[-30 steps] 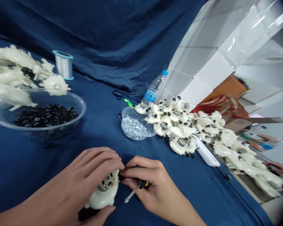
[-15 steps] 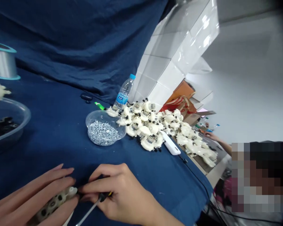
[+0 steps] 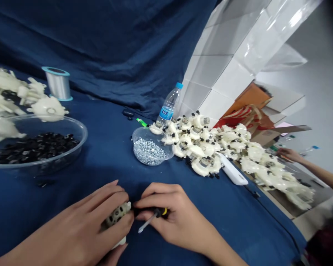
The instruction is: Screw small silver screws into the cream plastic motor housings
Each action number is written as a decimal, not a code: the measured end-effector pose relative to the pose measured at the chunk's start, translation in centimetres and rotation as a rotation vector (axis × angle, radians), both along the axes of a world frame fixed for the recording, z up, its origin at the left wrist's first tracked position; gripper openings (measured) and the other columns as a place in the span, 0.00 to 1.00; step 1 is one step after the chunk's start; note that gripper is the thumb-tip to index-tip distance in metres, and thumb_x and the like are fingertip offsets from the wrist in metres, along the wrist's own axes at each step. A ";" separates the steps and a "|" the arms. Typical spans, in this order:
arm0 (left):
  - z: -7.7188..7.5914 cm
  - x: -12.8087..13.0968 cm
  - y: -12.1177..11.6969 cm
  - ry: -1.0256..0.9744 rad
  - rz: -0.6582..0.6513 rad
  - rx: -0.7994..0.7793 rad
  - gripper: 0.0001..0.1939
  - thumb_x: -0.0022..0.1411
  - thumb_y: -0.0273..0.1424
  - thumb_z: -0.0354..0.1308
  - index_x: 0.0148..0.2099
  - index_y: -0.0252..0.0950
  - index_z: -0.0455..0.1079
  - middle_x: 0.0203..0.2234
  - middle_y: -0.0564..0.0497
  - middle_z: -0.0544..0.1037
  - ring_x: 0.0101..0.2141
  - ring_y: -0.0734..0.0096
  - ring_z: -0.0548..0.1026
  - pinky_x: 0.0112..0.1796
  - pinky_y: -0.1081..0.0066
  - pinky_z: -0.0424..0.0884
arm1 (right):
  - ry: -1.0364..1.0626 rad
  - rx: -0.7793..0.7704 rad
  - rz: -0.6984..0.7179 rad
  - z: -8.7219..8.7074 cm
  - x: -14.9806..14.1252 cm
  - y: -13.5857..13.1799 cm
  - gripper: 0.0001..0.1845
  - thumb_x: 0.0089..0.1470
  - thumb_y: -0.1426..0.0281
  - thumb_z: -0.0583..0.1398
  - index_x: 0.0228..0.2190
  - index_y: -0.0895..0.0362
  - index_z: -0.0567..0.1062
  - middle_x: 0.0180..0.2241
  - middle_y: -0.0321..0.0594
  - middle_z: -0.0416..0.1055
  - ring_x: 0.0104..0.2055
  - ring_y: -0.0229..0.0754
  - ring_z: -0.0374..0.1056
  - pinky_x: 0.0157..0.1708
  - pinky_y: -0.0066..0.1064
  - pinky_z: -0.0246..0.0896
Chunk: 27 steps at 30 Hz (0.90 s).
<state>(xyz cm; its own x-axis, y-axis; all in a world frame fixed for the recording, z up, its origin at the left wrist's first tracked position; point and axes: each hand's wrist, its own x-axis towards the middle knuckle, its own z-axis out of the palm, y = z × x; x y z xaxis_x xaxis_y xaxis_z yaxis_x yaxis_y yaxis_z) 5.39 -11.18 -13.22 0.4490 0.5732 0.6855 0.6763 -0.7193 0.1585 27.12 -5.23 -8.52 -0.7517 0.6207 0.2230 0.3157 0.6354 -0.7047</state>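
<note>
"Blue cloth (image 3: 108,147) spreads under everything, and a dark blue curtain (image 3: 113,44) hangs behind. Where does the surface stop?"

"On the right its edge slants down toward the person, past a long white bar (image 3: 233,171). Between the right hand (image 3: 180,218) and that edge, the cloth lies flat."

"And ahead of the hands?"

"More cloth, then a small tub (image 3: 170,153) of screws, well apart from the fingers. Just beside it sits a heap of white parts (image 3: 205,144), with a bottle (image 3: 168,107) behind. Over on the left stands a wide bowl (image 3: 83,136) of black pieces."

"What does the left hand (image 3: 80,225) have?"

"A white casing (image 3: 120,242), low in front of the person. The fingers curl closely over it, hiding most of it; a round metal face peeks out between them."

"The right?"

"It is closed around a screwdriver (image 3: 147,225), whose tip slants down and left, apart from the casing. The fingertips pinch near the casing's end; something dark shows there, too hidden to tell what."
</note>
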 end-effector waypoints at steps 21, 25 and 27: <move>-0.8 0.5 -0.1 -0.123 -0.009 0.099 0.11 0.59 0.27 0.52 0.42 0.42 0.71 0.41 0.51 0.79 0.48 0.63 0.76 0.52 0.67 0.75 | -0.008 0.299 -0.692 4.2 1.5 6.8 0.04 0.55 0.72 0.65 0.34 0.58 0.80 0.31 0.37 0.76 0.25 0.34 0.65 0.29 0.27 0.63; -1.0 0.5 -0.2 -0.136 0.014 0.155 0.12 0.59 0.28 0.53 0.45 0.44 0.72 0.42 0.53 0.80 0.47 0.64 0.77 0.50 0.70 0.76 | -0.416 0.250 -0.532 6.2 -2.0 10.1 0.03 0.55 0.73 0.66 0.31 0.60 0.78 0.30 0.36 0.77 0.33 0.37 0.73 0.40 0.33 0.70; -0.6 0.3 -0.3 -0.096 0.035 0.168 0.14 0.58 0.27 0.53 0.46 0.44 0.73 0.43 0.52 0.80 0.46 0.63 0.78 0.49 0.69 0.77 | -0.602 0.247 -0.513 6.0 -3.5 11.3 0.07 0.60 0.67 0.64 0.35 0.60 0.77 0.35 0.38 0.76 0.37 0.39 0.74 0.41 0.36 0.71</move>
<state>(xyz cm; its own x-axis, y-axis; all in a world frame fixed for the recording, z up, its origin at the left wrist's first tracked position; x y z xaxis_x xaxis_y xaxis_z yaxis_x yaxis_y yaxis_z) 5.67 -11.45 -13.86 0.3591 0.4611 0.8115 0.6886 -0.7177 0.1031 23.57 6.07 -2.52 -0.4232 0.9048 0.0477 0.8871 0.4244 -0.1815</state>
